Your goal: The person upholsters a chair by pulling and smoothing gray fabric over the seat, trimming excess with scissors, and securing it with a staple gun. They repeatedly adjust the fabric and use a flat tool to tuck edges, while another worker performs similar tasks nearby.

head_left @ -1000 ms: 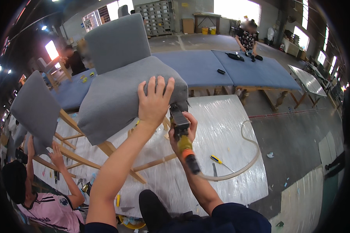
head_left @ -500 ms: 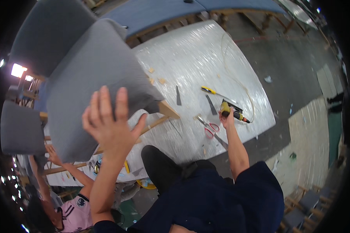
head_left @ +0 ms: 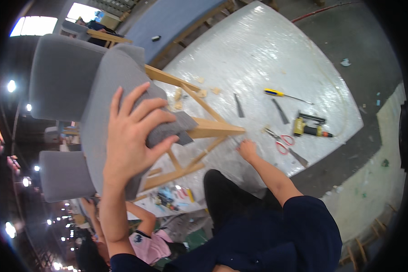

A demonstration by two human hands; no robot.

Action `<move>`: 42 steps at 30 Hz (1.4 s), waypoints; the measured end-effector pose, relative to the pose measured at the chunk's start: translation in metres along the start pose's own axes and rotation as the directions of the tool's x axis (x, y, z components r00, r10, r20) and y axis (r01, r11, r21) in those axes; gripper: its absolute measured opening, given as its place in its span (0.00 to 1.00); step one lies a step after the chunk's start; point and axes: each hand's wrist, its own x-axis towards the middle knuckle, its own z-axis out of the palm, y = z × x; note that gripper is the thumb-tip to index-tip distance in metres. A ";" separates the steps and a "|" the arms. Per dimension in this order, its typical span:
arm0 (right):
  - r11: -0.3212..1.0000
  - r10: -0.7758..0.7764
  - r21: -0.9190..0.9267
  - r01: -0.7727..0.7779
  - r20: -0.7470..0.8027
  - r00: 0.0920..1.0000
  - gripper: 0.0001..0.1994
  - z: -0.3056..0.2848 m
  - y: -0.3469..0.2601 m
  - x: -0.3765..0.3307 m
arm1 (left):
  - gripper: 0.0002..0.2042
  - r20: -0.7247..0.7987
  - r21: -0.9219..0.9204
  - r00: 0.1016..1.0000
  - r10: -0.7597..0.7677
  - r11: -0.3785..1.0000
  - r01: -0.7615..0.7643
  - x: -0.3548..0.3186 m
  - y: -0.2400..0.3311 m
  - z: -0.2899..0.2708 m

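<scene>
Right now your left hand [head_left: 133, 129] spreads wide over the padded seat of the gray chair [head_left: 124, 68], which lies at ten o'clock from your right hand [head_left: 247, 149]; how hard that palm bears down, the view does not tell. Your right fingers curl together near the end of a wooden leg [head_left: 213, 128], by what looks like a thin object [head_left: 234, 141], and whether they pinch it or merely touch it cannot be told. For good control, lay the left palm broad on the padding so the chair cannot rock, grip the thin object squarely, and mind the loose gray flap [head_left: 183, 129] at ten o'clock. Watch the scissors [head_left: 275, 136] at three o'clock and the nail gun [head_left: 309, 130] at two. As for writing, any marking on the nail gun is too small to read, and the dark emblem [head_left: 137, 238] on a co-worker's pink sleeve shows no legible words
</scene>
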 end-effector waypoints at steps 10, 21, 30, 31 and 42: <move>0.690 -0.086 0.723 -0.026 0.119 0.989 0.11 -0.031 0.007 -0.041 | 0.11 -0.112 0.104 0.993 -0.029 0.994 0.041 0.014 0.024 0.030; -0.315 -0.197 0.949 -0.016 -0.049 0.979 0.12 -0.302 -0.110 -0.128 | 0.16 0.207 -0.163 0.938 0.279 0.955 -0.248 0.030 -0.012 -0.002; 0.034 -0.126 0.931 0.363 -0.356 0.926 0.07 -0.360 -0.171 -0.092 | 0.14 0.135 -0.096 0.950 0.282 0.958 -0.270 0.026 -0.008 0.002; 0.009 -0.157 0.954 0.301 -0.296 0.942 0.07 -0.366 -0.175 -0.093 | 0.14 0.132 -0.092 0.951 0.281 0.958 -0.270 0.025 -0.008 0.002; -0.271 -0.141 0.936 0.225 -0.270 0.953 0.09 -0.354 -0.207 -0.076 | 0.16 0.121 -0.102 0.952 0.281 0.957 -0.270 0.023 -0.012 0.005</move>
